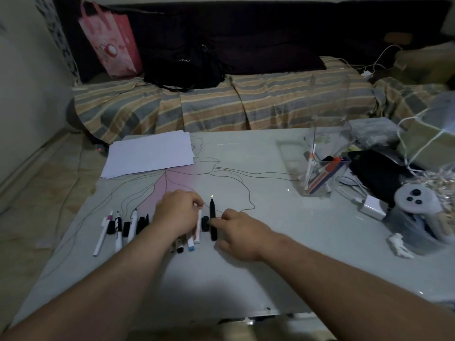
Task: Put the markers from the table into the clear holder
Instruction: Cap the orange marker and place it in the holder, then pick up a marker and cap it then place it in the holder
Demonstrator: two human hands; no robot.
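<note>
Several markers lie in a row near the front left of the pale table (246, 279). My left hand (176, 212) rests over the row's right part, fingertips pinching the top of a white marker (197, 230). My right hand (242, 233) grips a black marker (213, 217) at its middle; the marker still lies on the table. A blue-capped marker (191, 245) pokes out beneath my left wrist. The clear holder (320, 168) stands at the far right of the table with several markers inside.
A stack of white paper (150, 155) lies at the table's back left. At the right are a black pouch (376, 173), a white controller (416, 200), a charger (371, 206) and cables. A striped sofa (221, 104) stands behind the table.
</note>
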